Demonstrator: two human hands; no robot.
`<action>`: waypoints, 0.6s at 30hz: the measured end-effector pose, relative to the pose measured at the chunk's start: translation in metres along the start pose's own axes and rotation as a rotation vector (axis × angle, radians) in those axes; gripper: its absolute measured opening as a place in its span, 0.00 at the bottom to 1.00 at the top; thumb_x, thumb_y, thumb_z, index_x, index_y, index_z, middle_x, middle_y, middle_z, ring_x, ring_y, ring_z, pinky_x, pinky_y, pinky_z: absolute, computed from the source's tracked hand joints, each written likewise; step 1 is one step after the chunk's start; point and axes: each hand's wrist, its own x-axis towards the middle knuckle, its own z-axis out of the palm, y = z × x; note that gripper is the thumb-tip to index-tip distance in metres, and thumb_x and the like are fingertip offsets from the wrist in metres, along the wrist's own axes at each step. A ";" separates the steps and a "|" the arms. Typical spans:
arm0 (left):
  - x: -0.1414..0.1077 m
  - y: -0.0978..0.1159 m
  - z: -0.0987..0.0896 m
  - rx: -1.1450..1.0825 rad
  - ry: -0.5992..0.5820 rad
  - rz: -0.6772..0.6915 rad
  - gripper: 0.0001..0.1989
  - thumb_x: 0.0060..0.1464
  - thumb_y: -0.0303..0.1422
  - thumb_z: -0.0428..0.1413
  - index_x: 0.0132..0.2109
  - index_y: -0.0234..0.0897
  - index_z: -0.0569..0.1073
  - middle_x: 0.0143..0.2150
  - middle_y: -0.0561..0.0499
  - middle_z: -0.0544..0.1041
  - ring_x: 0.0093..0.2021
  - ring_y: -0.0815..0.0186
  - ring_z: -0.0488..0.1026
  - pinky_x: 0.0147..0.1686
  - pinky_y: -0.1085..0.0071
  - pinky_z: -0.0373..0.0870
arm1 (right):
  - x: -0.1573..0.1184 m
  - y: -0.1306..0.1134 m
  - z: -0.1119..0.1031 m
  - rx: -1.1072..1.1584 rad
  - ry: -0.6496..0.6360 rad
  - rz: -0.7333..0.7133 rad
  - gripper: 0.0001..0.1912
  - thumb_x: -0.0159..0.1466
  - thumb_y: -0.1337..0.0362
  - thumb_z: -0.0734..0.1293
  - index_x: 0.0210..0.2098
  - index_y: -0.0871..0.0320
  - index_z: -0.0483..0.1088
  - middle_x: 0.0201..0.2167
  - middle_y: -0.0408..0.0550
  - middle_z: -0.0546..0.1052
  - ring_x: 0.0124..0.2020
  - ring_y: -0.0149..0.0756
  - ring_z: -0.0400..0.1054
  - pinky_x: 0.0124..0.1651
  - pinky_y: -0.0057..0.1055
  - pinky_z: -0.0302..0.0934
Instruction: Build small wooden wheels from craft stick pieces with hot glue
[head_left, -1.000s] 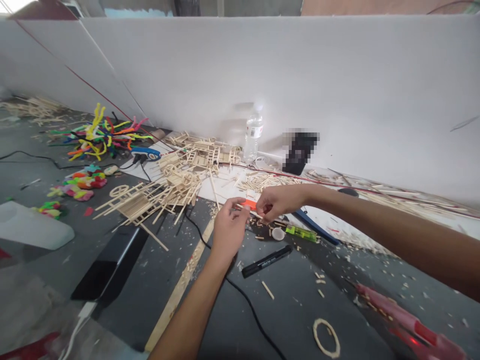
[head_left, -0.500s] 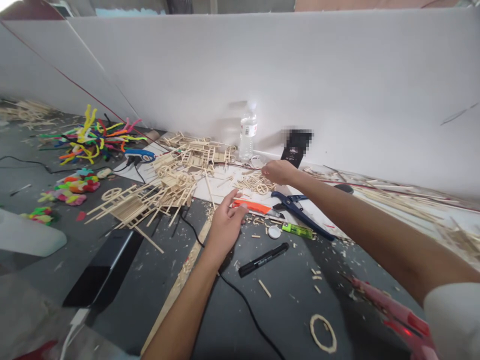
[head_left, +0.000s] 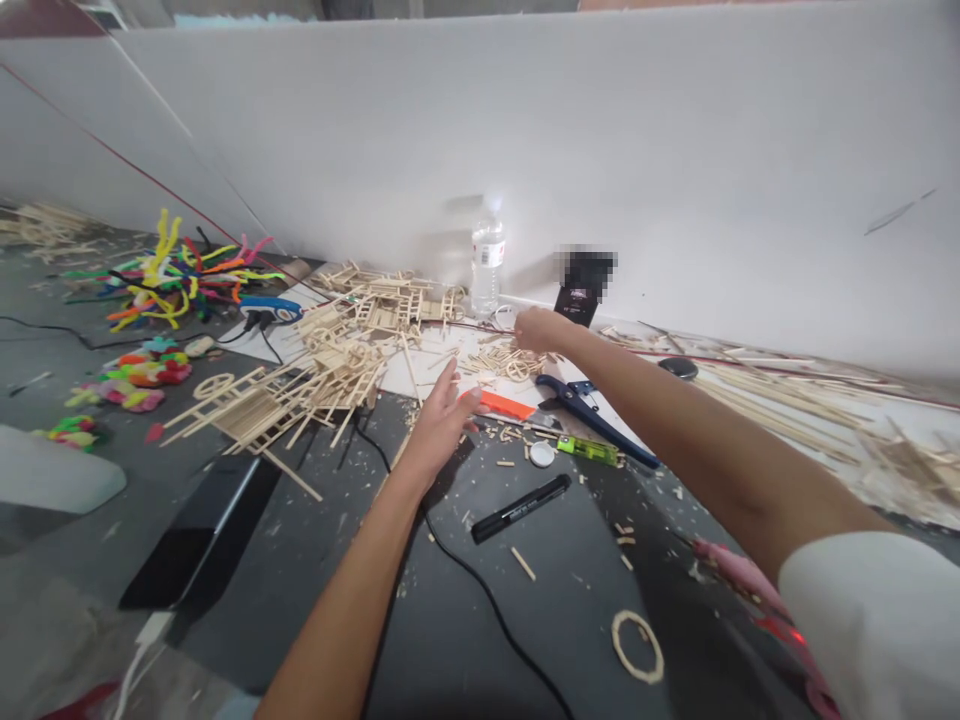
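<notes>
My left hand (head_left: 441, 425) is open, with fingers apart, just left of an orange utility knife (head_left: 506, 405). Its thumb is by the knife's handle end; whether they touch I cannot tell. Farther out, my right hand (head_left: 541, 330) has its fingers curled in at the edge of a pile of short wooden sticks (head_left: 491, 362). Anything it holds is hidden. A small wooden wheel (head_left: 519, 366) lies in that pile. Blue-handled cutters (head_left: 600, 420) lie below my right forearm, and a green lighter (head_left: 589, 450) sits beside them, near a white cap (head_left: 542, 455).
Wooden stick models (head_left: 300, 390) are heaped on the left. A water bottle (head_left: 487, 265) stands by the white wall panel (head_left: 675, 170). Nearer lie a black marker (head_left: 521, 508), a wooden ring (head_left: 637, 647), a power bank (head_left: 199, 540) and a pink glue gun (head_left: 739, 575). A black cable (head_left: 480, 580) crosses the table.
The view has shifted slightly. My left hand has drawn back a little to the left from the knife. My right hand stays at the stick pile, fingers curled.
</notes>
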 end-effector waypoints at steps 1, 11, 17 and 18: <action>-0.001 0.002 -0.001 0.029 -0.007 0.016 0.26 0.66 0.38 0.57 0.67 0.39 0.64 0.62 0.40 0.70 0.51 0.56 0.76 0.46 0.55 0.79 | 0.001 0.000 -0.002 0.005 -0.013 0.008 0.20 0.70 0.57 0.68 0.57 0.60 0.70 0.56 0.55 0.74 0.51 0.43 0.73 0.52 0.46 0.71; -0.013 0.014 -0.007 0.382 0.292 0.211 0.39 0.54 0.35 0.66 0.70 0.54 0.63 0.78 0.41 0.24 0.52 0.48 0.78 0.55 0.52 0.71 | -0.015 0.006 -0.031 0.243 -0.146 -0.072 0.18 0.70 0.57 0.67 0.56 0.58 0.70 0.55 0.53 0.74 0.50 0.42 0.73 0.51 0.45 0.71; -0.014 0.027 0.000 0.237 0.288 0.215 0.28 0.61 0.37 0.61 0.66 0.41 0.66 0.71 0.37 0.60 0.46 0.59 0.78 0.49 0.57 0.76 | -0.052 -0.009 -0.061 0.403 -0.231 -0.245 0.17 0.71 0.57 0.67 0.55 0.59 0.71 0.53 0.52 0.75 0.48 0.40 0.74 0.49 0.43 0.72; -0.014 0.028 0.003 0.188 0.253 0.195 0.24 0.64 0.38 0.59 0.64 0.38 0.68 0.64 0.39 0.69 0.45 0.61 0.78 0.45 0.59 0.78 | -0.061 -0.017 -0.065 0.414 -0.233 -0.276 0.17 0.71 0.56 0.67 0.55 0.59 0.71 0.52 0.52 0.76 0.47 0.40 0.74 0.49 0.43 0.72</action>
